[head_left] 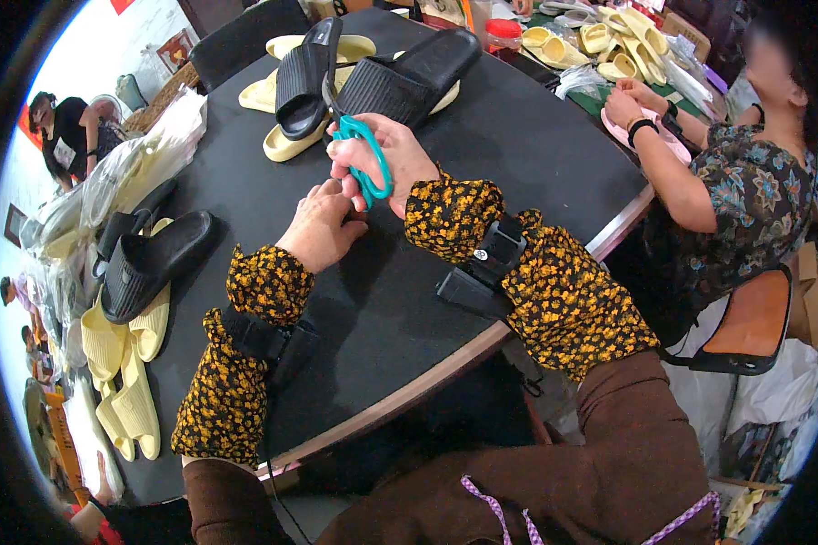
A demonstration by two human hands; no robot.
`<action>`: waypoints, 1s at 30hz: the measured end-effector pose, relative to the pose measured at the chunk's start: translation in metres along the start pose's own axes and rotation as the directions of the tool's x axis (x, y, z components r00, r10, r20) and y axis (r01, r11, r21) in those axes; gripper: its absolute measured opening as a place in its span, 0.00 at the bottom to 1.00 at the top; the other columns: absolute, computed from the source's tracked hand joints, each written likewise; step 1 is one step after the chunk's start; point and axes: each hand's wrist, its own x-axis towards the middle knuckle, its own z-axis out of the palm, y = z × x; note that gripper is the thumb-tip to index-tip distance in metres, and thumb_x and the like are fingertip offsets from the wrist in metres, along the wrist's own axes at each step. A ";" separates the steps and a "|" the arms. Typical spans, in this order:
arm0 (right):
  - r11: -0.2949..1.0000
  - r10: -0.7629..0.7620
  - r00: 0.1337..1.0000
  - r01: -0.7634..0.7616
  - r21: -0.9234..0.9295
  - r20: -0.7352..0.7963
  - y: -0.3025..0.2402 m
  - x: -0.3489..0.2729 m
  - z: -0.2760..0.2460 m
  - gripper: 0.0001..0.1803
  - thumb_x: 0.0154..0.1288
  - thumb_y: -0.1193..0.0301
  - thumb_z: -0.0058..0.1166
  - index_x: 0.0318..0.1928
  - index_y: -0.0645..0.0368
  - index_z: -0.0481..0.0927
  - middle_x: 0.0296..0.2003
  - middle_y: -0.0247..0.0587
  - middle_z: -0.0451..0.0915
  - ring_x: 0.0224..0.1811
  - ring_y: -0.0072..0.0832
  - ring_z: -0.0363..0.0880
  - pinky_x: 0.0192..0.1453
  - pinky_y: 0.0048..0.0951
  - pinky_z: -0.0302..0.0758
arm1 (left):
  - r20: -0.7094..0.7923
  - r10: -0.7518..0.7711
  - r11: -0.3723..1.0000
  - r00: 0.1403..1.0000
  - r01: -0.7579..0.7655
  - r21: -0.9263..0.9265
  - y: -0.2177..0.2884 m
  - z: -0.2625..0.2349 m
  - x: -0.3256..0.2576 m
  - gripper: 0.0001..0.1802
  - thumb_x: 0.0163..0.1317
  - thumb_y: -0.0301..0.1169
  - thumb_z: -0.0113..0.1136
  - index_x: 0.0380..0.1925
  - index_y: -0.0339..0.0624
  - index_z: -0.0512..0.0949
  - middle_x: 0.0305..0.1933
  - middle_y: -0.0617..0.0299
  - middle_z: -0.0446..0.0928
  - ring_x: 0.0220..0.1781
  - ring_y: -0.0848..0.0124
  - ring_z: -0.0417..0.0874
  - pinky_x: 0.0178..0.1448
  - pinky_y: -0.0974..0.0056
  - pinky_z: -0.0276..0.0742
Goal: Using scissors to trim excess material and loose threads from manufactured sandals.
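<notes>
My right hand (405, 165) grips scissors (384, 173) with teal handles, their blades pointing away toward the black slippers. Just below, my left hand (314, 229) rests low over the table with curled fingers; whatever they may hold is hidden. Beyond my hands, a black slipper (304, 89) and another black slipper (407, 84) with ribbed straps lie on top of several cream slippers (286, 143).
Left, black slippers (152, 263) lie by cream slippers (134, 404) and plastic-wrapped slippers (123, 195). A seated person (732, 182) at right handles a pink item (668, 136). Beyond are a red-lidded jar (503, 36) and piled cream slippers (623, 41). The dark table (409, 309) has a curved near edge.
</notes>
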 end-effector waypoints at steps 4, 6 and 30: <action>1.000 -0.015 1.000 0.015 0.003 0.003 0.000 0.001 0.000 0.17 0.52 0.70 0.59 0.42 0.60 0.72 0.23 0.37 0.74 0.16 0.21 0.72 0.16 0.22 0.71 | 0.002 -0.044 0.999 0.999 0.044 0.018 0.007 0.001 0.001 0.09 0.46 0.29 0.62 0.29 0.41 0.75 0.39 0.53 0.71 0.46 0.53 0.71 0.49 0.53 0.68; 1.000 -0.014 1.000 0.013 0.021 0.014 0.003 0.001 0.005 0.16 0.52 0.71 0.59 0.42 0.60 0.72 0.23 0.37 0.74 0.16 0.21 0.72 0.16 0.22 0.71 | -0.035 -0.025 1.000 0.999 0.025 -0.004 0.004 0.000 -0.010 0.05 0.47 0.26 0.59 0.26 0.39 0.75 0.36 0.53 0.72 0.44 0.53 0.71 0.48 0.53 0.68; 0.983 0.052 0.996 -0.037 -0.182 0.078 0.015 0.010 0.002 0.20 0.60 0.64 0.53 0.50 0.61 0.69 0.26 0.33 0.70 0.22 0.18 0.67 0.22 0.22 0.65 | 0.072 -0.994 0.002 0.085 0.659 -0.752 0.109 -0.030 -0.511 0.04 0.57 0.25 0.52 0.29 0.36 0.69 0.26 0.60 0.72 0.27 0.73 0.73 0.36 0.69 0.71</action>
